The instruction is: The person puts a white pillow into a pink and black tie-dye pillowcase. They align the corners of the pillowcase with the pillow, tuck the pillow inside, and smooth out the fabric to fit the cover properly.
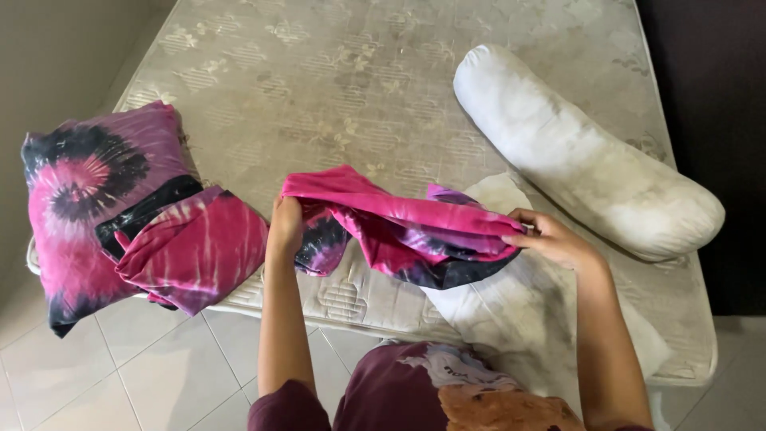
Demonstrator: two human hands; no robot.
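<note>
A pink, purple and black tie-dye pillowcase (399, 223) is stretched between both hands above the near edge of a bare mattress (319, 88). My left hand (285, 226) grips its left end. My right hand (549, 237) pinches its right end. Below the cloth lies a bare white pillow (519, 311), partly under my right forearm.
A pillow in a matching tie-dye case (88, 199) lies at the mattress's left edge, with another tie-dye cloth (195, 251) bunched against it. A long white bolster (582, 152) rests at the right. Pale floor tiles (120, 375) lie below, and a dark wall is at far right.
</note>
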